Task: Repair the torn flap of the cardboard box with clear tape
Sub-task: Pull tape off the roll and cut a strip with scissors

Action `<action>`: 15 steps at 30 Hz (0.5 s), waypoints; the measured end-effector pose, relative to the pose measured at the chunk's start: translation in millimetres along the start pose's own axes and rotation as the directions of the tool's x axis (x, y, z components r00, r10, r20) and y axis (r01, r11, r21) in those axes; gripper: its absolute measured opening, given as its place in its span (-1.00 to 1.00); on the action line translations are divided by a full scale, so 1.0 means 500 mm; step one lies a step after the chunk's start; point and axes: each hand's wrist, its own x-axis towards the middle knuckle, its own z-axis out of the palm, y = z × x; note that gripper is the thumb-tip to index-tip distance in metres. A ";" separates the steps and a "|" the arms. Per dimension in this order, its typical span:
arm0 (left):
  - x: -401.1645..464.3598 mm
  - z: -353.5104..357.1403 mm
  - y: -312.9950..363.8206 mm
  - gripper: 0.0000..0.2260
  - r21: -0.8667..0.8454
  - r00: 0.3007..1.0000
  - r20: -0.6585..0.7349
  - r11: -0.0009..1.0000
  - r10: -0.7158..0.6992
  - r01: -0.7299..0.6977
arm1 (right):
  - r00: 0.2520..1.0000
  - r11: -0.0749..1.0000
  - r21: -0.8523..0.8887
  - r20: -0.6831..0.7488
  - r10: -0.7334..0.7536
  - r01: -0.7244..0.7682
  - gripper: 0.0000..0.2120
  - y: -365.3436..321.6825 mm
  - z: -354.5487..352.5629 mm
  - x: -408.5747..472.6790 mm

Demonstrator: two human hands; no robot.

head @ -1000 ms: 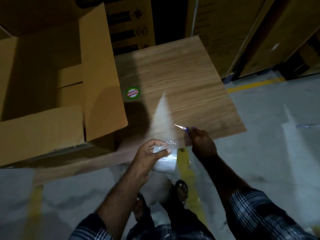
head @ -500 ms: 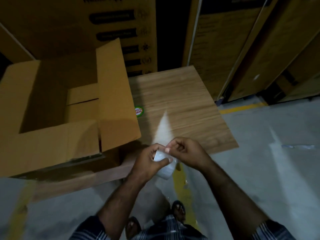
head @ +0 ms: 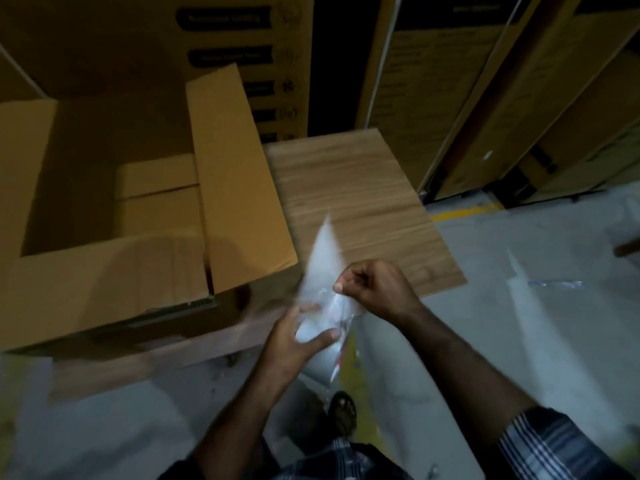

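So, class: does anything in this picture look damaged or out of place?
Near the front right corner of the cardboard box, a split divides the front flap from the side flap. A loose strip of clear stuff lies on the floor to the right.

Motion blur smears the pale roll of clear tape [head: 320, 344] and the left hand [head: 294, 344] wrapped around it, so the roll's outline and the free end of the tape cannot be made out. The fingertips of the right hand [head: 375, 289] curl inward, hiding whatever they pinch. The open brown cardboard box [head: 104, 271] runs off the left edge, and no tear shows on its flaps. Print on the tall stacked cartons [head: 228, 36] behind is too blurred to read.
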 end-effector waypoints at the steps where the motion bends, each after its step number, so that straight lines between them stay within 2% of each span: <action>1: 0.001 0.009 -0.030 -0.64 -0.008 0.997 -0.040 0.997 -0.073 0.073 | 1.000 0.999 -0.048 0.028 -0.010 0.011 -0.92 0.022 0.021 0.016; 4: 0.028 0.049 -0.100 -0.78 -0.192 0.937 -0.102 0.931 -0.333 0.310 | 0.994 0.985 -0.164 0.098 -0.042 0.058 -0.93 0.088 0.089 0.065; 7: 0.086 0.075 -0.148 -0.76 -0.274 0.881 -0.126 0.870 -0.456 0.411 | 0.995 0.977 -0.206 0.098 -0.032 0.051 -0.93 0.153 0.131 0.115; 10: 0.124 0.093 -0.186 -0.74 -0.346 0.834 -0.202 0.834 -0.514 0.430 | 0.991 0.941 -0.312 0.070 -0.118 0.134 -0.88 0.197 0.159 0.150; 12: 0.128 0.105 -0.212 -0.64 -0.353 0.803 -0.286 0.836 -0.523 0.420 | 0.973 0.898 -0.375 0.075 -0.219 0.231 -0.89 0.209 0.184 0.163; 15: 0.123 0.110 -0.232 -0.54 -0.345 0.754 -0.400 0.848 -0.520 0.402 | 0.961 0.891 -0.362 0.075 -0.265 0.274 -0.86 0.207 0.209 0.172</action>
